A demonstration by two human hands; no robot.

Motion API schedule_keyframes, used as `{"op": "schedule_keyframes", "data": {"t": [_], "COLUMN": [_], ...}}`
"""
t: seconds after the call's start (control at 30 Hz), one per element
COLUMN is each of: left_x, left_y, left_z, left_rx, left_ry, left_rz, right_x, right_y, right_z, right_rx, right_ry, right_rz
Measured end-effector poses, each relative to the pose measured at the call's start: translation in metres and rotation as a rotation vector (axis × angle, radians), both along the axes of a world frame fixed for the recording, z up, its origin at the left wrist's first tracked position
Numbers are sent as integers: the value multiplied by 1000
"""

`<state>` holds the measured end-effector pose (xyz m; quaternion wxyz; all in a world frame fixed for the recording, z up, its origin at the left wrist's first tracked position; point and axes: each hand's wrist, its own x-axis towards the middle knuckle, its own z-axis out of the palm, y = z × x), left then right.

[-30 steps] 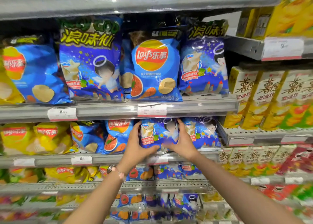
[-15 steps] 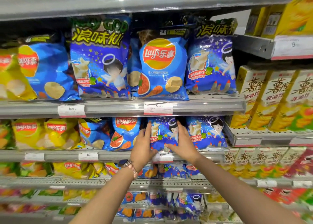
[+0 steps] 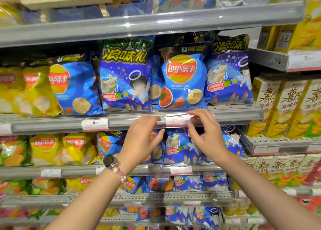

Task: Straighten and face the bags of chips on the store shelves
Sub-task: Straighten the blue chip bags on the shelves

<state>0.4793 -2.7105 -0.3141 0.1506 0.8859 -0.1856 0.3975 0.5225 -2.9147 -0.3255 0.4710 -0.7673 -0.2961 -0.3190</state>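
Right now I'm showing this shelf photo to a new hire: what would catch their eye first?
Probably the two bare hands in the middle: the left hand and right hand hang loosely open in front of the grey shelf edge, holding nothing. Just above them stands a blue Lay's bag, label forward, between two darker blue angel bags. Yellow bags fill the far left.
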Motion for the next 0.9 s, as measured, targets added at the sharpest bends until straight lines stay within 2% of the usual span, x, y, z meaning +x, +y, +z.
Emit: {"op": "schedule_keyframes", "data": {"t": [0.1, 0.17, 0.23, 0.4, 0.6, 0.9], "left_x": [11, 18, 23, 34, 39, 37], "left_y": [17, 29, 37, 45, 51, 52], "left_z": [31, 45, 55, 61, 58, 79], "left_rx": [-7, -16, -42, -150, -256, -328], "left_ry": [-189, -259, -188, 29, 35, 11], "left_rz": [131, 279, 392, 470, 359, 325], "right_x": [15, 27, 37, 46, 46, 52], "right_y": [8, 11, 12, 14, 20, 19], "right_z": [33, 46, 54, 56, 56, 57], "right_rx": [-28, -75, -132, -196, -168, -33], "right_ry": [-79, -54, 7, 105, 118, 113], "right_rz": [-103, -203, -266, -295, -289, -185]}}
